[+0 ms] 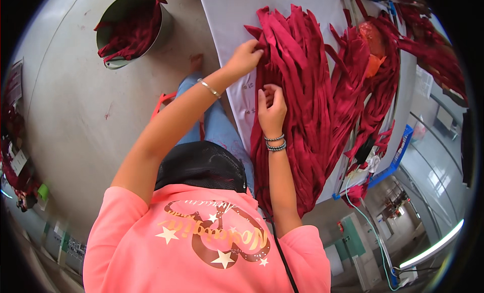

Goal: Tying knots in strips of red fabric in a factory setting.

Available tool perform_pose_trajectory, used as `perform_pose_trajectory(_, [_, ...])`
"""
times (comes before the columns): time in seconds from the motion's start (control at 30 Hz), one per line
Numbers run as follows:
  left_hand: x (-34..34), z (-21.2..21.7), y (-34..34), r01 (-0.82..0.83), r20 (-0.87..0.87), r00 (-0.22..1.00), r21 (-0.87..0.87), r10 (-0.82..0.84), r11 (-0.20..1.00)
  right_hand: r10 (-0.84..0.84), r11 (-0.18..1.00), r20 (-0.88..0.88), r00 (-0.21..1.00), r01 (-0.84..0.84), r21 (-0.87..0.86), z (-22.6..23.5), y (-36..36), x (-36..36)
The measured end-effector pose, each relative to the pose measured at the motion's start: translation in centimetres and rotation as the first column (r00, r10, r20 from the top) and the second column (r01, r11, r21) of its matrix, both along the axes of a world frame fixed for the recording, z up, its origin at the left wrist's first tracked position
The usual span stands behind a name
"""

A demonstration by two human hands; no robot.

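Observation:
A thick bundle of dark red fabric strips point(302, 91) lies lengthwise over the white table in front of me. My left hand point(245, 57), with a silver bangle at its wrist, pinches a strip at the bundle's upper left edge. Lower down, my right hand point(273, 110) rests against the bundle's left side, dark beaded bracelets on its wrist. Its fingers are curled in, and whatever they may hold is hidden. More red strips point(353, 73) lie to the right of the main bundle.
A dark bucket point(165, 28) holding red fabric stands on the floor at the upper left. Beside it the white table's point(214, 20) left edge runs down toward my lap. An orange plastic piece point(374, 65) sits among the right-hand strips, near a blue-edged frame point(398, 159) and a pale cable point(370, 225).

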State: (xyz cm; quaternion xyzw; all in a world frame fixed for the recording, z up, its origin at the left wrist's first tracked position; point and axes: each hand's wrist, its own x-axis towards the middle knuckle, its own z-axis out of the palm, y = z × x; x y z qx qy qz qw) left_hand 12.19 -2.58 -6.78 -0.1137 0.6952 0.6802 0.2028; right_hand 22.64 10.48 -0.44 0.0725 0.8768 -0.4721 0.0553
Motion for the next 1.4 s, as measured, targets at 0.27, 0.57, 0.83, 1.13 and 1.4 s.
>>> perform_pose_trajectory(0.27, [6.7,3.7,-8.2,-0.640,0.569,0.762,0.594,0.308,0.486,0.161,0.938,-0.200,0.966,-0.088,0.334,1.0,-2.1,-0.7])
perform_pose_trajectory(0.57, [6.4,4.7,-9.5,-0.495,0.423,0.859,0.537,0.289,0.683,0.028,0.804,-0.111,0.993,0.044,0.594,-1.5,-4.8,-2.8])
perform_pose_trajectory(0.83, [6.6,5.7,-5.4,-0.302,0.328,0.934,0.515,0.141,0.802,0.109,0.994,-0.196,0.974,-0.100,0.055,-0.3,-3.6,-2.0])
perform_pose_trajectory(1.13, [7.2,7.2,-7.3,-0.347,0.454,0.881,0.431,0.132,0.833,0.153,0.836,-0.236,0.960,0.002,0.549,-0.8,-2.8,-1.8])
perform_pose_trajectory(1.4, [5.5,6.3,-8.9,-0.373,0.489,0.871,0.594,0.048,0.713,-0.077,0.972,-0.288,0.955,0.136,0.190,-0.7,-2.6,-2.2])
